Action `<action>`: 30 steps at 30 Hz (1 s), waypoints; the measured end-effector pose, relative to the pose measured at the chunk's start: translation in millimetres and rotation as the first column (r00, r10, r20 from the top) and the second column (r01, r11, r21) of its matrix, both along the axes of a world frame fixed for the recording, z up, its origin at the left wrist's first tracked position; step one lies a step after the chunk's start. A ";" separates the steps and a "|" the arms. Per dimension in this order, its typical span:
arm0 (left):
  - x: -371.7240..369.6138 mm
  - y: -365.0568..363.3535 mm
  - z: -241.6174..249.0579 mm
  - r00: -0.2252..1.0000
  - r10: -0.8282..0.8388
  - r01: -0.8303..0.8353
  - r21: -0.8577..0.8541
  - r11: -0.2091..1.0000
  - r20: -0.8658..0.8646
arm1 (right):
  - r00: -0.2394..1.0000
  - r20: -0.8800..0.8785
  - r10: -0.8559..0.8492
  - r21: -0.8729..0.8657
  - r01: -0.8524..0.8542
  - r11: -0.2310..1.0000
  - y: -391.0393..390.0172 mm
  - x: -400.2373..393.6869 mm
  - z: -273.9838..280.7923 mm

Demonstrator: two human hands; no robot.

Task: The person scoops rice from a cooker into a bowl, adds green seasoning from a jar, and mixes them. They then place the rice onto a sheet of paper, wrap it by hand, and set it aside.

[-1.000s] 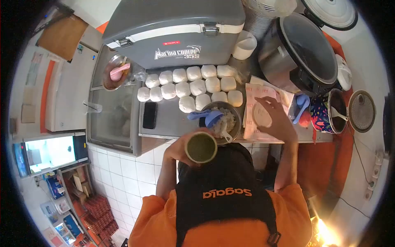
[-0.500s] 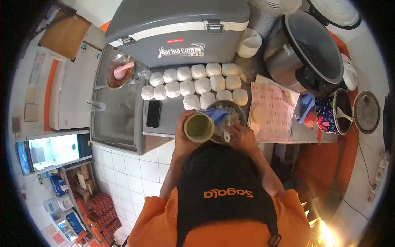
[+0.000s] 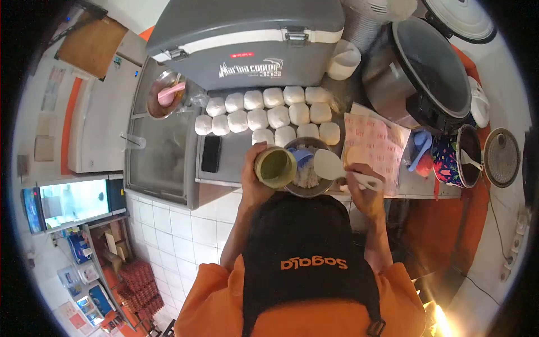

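Note:
My left hand [image 3: 254, 177] is wrapped round a round cup [image 3: 275, 167] with a green inside, tilted beside a metal bowl. My right hand [image 3: 365, 190] grips the handle of a white rice paddle [image 3: 329, 164], whose flat head is over the bowl's right side. Inside the metal bowl [image 3: 310, 191] lie white rice [image 3: 307, 175] and a blue scoop [image 3: 302, 155]. Behind the bowl, several white rounded portions [image 3: 278, 116] stand in rows on the counter. Printed wrapping paper [image 3: 370, 147] lies to the right of the bowl.
A grey cooler box [image 3: 247, 56] stands behind the portions. At the right are a large cooker [image 3: 393, 78], a patterned pot [image 3: 447, 160] and a blue spoon [image 3: 421, 150]. To the left lie a phone [image 3: 211, 154] and a bowl with a pink scoop [image 3: 168, 94].
My right hand has moved right and lifted the paddle out of the rice, so its white head now shows. My left hand with the cup has shifted slightly right.

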State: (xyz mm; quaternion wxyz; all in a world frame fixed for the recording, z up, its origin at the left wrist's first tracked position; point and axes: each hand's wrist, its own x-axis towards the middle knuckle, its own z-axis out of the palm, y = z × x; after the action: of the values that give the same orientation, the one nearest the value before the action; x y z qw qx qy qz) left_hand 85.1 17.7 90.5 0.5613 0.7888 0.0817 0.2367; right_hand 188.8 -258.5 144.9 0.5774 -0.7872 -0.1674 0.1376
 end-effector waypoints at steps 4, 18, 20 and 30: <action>8.3 -6.2 2.9 0.992 -0.065 0.068 0.032 0.997 -0.109 | 0.986 -0.091 0.142 0.492 -0.080 0.867 -1.1 -8.0 46.0; 46.2 12.8 66.4 0.745 -0.625 0.644 0.007 0.765 -0.232 | 0.794 0.030 0.608 0.206 -0.600 0.773 25.1 45.1 62.9; 44.5 13.5 68.6 0.728 -0.643 0.653 -0.042 0.756 -0.239 | 0.794 -0.043 0.607 0.287 -0.572 0.769 26.7 44.4 50.6; 46.0 22.1 72.0 0.580 -0.756 0.777 -0.073 0.626 -0.302 | 0.727 0.183 0.662 0.092 -0.683 0.724 21.3 42.6 74.3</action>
State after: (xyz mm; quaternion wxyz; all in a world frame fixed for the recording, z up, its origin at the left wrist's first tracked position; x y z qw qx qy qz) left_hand 131.1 39.8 162.5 0.5618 0.7912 -0.1892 -0.1506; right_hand 231.4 -237.2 219.2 0.5336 -0.6332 -0.4912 0.2703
